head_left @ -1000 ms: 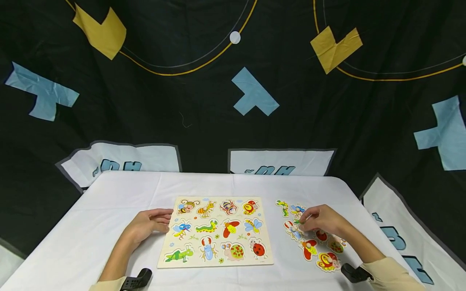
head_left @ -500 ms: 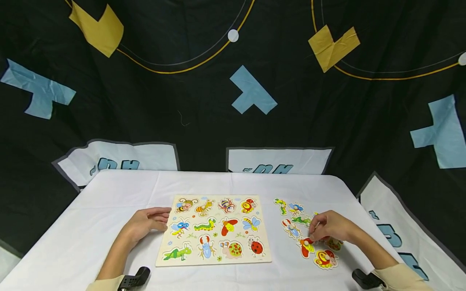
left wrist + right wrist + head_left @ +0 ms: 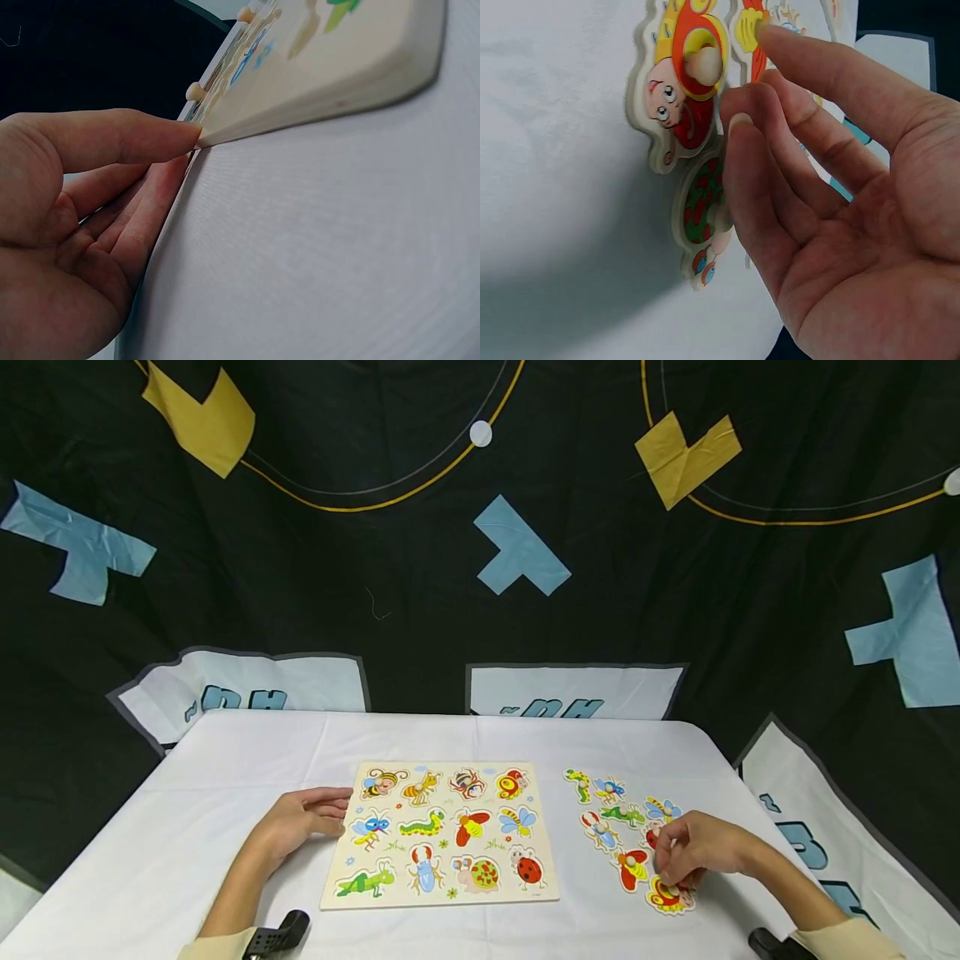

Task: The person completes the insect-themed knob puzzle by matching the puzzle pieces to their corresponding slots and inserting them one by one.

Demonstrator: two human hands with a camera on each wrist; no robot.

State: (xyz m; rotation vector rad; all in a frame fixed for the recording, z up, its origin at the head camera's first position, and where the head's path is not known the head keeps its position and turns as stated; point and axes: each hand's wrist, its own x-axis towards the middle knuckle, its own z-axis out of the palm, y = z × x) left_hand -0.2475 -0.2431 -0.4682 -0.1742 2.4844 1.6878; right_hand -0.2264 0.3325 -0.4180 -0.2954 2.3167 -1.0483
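A wooden insect puzzle board lies flat on the white table. At its left edge my left hand rests, the thumb touching the board's side and the fingers fairly straight below it. My right hand hovers over loose puzzle pieces on the right, its fingers bent loosely and a gap between thumb and fingertips, holding nothing. Nearest to it are a red-and-yellow insect piece with a wooden knob and a snail piece, partly behind the fingers. A ladybug piece is half covered in the head view.
Further loose pieces lie nearby: a caterpillar, a mosquito, a grasshopper, a dragonfly, a beetle and a red-winged bug. A black curtain hangs behind the table.
My right hand has moved from the grasshopper piece toward the near right, over the snail and red-and-yellow pieces, uncovering the grasshopper and dragonfly. The left hand keeps its place at the board.
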